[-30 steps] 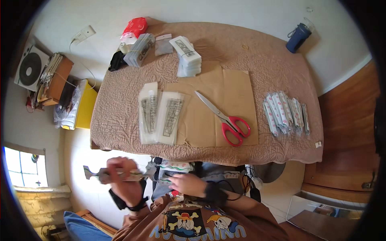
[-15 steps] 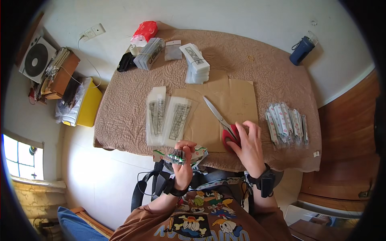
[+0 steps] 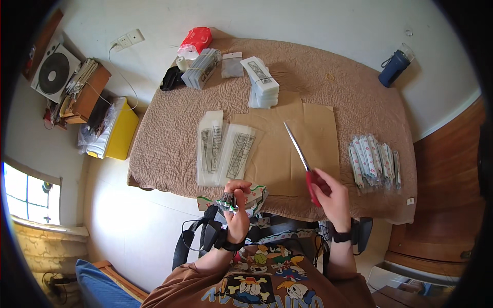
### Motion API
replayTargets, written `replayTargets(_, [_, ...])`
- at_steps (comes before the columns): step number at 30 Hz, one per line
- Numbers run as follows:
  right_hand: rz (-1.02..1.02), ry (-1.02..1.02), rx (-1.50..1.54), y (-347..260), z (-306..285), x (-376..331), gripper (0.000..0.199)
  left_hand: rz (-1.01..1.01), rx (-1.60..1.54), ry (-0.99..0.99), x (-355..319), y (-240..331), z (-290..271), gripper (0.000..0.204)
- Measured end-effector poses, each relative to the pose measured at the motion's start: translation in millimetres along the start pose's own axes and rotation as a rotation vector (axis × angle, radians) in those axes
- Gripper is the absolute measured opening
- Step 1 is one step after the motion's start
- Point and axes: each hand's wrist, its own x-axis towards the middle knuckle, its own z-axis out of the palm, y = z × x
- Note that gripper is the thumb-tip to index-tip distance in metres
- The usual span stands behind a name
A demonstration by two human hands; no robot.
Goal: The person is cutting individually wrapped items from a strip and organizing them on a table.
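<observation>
My left hand (image 3: pixel 237 213), at the table's near edge, is closed round a folded patterned strip (image 3: pixel 257 197), white with green edges and red flowers; one end trails below the edge. In my right hand (image 3: pixel 335 201) is a pair of scissors (image 3: pixel 298 145) with red handles, lifted over the cardboard sheet (image 3: pixel 322 134). The blades point away from me and look shut. Left of the cardboard's middle lie two fanned stacks of clear printed plastic bags (image 3: pixel 237 156), partly on it. To the right is a row of flower-patterned strips in clear wrapping (image 3: pixel 367 160).
At the back stand a banded stack of plastic bags (image 3: pixel 262 77), another bundle (image 3: pixel 203 69), a small clear packet (image 3: pixel 232 65), a red package (image 3: pixel 196 41) and a black object (image 3: pixel 172 78). A blue bottle (image 3: pixel 394 66) stands back right. A brown quilted cloth (image 3: pixel 164 133) covers the table.
My right hand has picked the scissors up off the cardboard and moved slightly right with them. My left hand still grips the strip. The whole view has shifted a little.
</observation>
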Motion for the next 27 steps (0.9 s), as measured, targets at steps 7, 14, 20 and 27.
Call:
replayTargets(7, [0.053, -0.592, 0.893, 34.8, 26.7, -82.2, 0.094, 0.067, 0.025, 0.035, 4.2, -1.5, 4.7, 0.022])
replayTargets(14, [0.364, -0.803, 0.845, 32.0, 48.8, -101.5, 0.098, 0.157, 0.079, -0.008, -4.6, -2.7, 13.3, 0.022])
replayTargets(20, [0.357, -0.69, 0.856, 15.0, 56.7, -89.1, 0.079, 0.133, 0.145, -0.037, -13.1, -2.7, 20.0, 0.027])
replayTargets(27, [0.212, -0.185, 0.288, -1.5, 24.0, -63.4, 0.042, -0.252, -0.241, -0.022, -5.2, 7.7, 9.2, 0.022])
